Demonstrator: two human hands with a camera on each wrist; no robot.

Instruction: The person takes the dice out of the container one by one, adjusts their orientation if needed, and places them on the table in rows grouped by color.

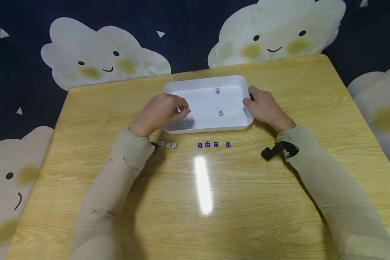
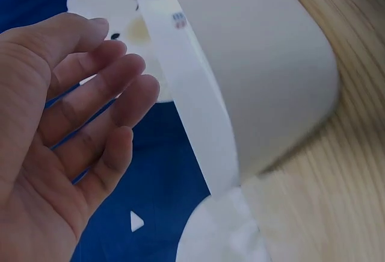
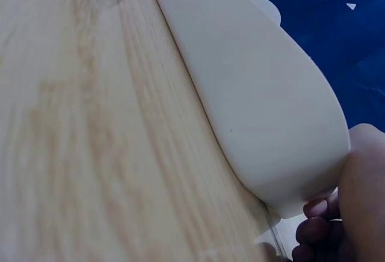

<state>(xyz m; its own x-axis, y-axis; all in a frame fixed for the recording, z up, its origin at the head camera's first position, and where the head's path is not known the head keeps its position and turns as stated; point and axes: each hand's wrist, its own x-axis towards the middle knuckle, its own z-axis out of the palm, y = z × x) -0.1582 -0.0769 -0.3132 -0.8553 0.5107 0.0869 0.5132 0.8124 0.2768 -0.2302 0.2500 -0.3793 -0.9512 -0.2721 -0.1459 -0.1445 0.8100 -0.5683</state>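
Note:
A white rectangular tray lies near the table's back edge. Inside are two white dice, a rear die and a front die with a red pip up. My right hand grips the tray's right end, thumb at the rim and fingers around the outside. Over the tray's left part hovers my left hand, fingers loosely bent, thumb near the index finger. In the left wrist view nothing shows between those fingers. Along the tray's front stand several blue dice in a row, and three white dice near my left wrist.
The wooden table carries everything and shows a bright light reflection in front of the blue dice. Behind it hangs a dark blue cloth printed with smiling clouds. A black wrist camera sits by my right sleeve.

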